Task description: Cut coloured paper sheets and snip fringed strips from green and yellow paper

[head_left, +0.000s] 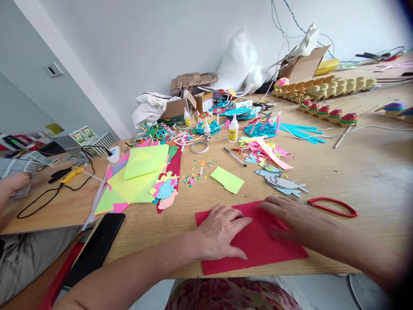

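Red paper [267,247], apparently uncut, at near edge of table [358,172]; left hand [222,230] spread flat atop, right hand [285,215] half-open, grip unclear; paper fish [166,189] already cut.

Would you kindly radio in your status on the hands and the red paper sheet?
Left hand spread on red paper sheet; right hand over its far right part. Sheet on brown wooden table. Red-handled scissors beside right hand.

from the paper sheet [258,245]: smartphone [97,247] at nine o'clock, paper stack [142,163] at ten with fish cutouts [166,188] on it, pen [235,157] at twelve, glue bottle [233,131] behind it, egg cartons [338,88] at one, scissors [335,212] at two.
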The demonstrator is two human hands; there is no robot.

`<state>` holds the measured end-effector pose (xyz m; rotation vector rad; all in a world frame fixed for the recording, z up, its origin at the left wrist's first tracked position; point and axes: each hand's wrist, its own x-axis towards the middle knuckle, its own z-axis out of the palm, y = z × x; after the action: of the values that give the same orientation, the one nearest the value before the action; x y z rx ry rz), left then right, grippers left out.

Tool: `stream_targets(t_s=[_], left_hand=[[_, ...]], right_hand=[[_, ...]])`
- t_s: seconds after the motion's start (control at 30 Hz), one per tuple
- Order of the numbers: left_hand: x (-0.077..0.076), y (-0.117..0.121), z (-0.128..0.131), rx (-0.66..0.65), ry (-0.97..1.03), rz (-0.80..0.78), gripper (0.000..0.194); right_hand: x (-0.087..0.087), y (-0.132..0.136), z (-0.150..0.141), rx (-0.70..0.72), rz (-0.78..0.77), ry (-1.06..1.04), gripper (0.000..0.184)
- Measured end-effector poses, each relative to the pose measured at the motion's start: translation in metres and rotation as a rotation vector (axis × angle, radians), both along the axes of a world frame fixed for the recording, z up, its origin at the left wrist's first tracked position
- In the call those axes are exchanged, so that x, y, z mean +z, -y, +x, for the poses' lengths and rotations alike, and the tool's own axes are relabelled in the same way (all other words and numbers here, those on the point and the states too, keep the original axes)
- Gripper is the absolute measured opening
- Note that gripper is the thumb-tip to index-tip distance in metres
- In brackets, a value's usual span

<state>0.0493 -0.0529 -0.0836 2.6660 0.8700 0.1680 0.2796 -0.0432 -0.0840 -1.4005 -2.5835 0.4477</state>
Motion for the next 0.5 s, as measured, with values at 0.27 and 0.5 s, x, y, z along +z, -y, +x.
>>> stream_targets(t_s=[0.27, 0.5], left_hand=[[-0.007, -0.005, 0.009, 0.059, 0.029, 0.041, 0.073], [0.015, -0.007, -0.002, 0.134, 0.304, -0.308, 0.052]], right_hand=[[0.005, -0.01, -0.001, 0.059, -0.177, 0.028, 0.013], [0.023, -0.004, -0.002, -0.077, -0.263, -0.196, 0.013]])
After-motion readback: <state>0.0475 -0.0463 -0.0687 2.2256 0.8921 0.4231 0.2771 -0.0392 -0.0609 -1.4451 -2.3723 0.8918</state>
